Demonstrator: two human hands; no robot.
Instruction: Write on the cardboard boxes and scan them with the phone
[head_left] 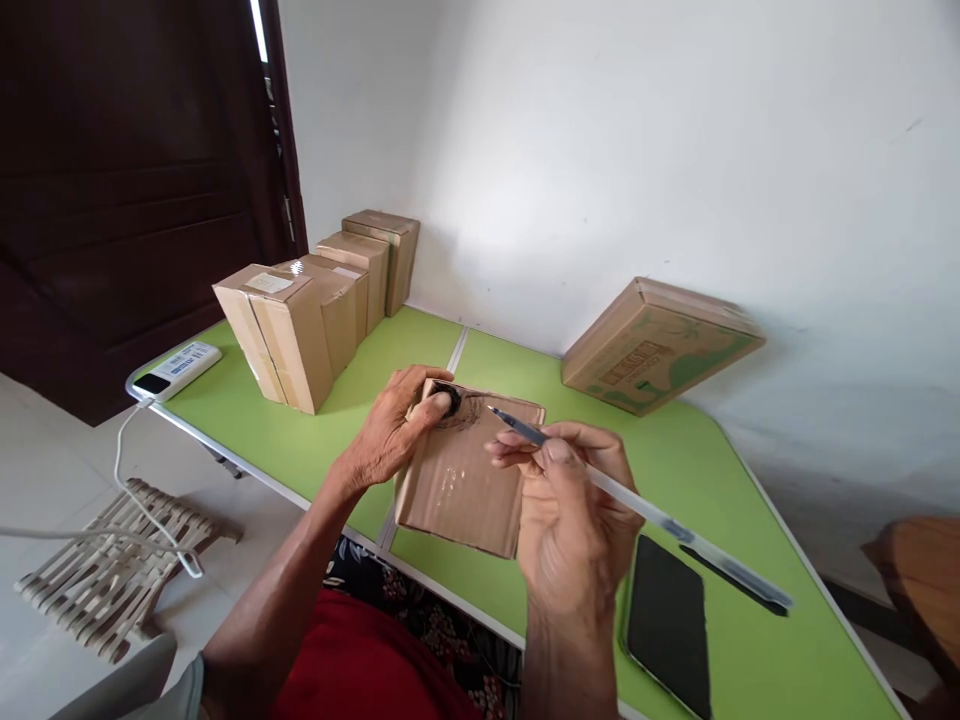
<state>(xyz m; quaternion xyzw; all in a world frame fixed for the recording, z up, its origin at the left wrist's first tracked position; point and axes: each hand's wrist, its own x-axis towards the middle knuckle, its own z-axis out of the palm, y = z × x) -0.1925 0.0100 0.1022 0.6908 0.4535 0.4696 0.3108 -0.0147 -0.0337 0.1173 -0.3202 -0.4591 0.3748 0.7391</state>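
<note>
A flat cardboard box (461,490) lies at the centre of the frame on the green desk (300,420), with a dark scribble near its top edge. The left hand (390,430) grips its upper left corner, fingers curled over the edge, while the right hand (574,510) pinches a pen (660,518) whose tip points at the scribble. A row of boxes (300,320) stands at upper left, another box (660,345) leans on the wall at right, and a black phone (667,620) lies at lower right.

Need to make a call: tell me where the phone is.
Head view, lower right: the phone lies on the green table beside the right hand.
</note>
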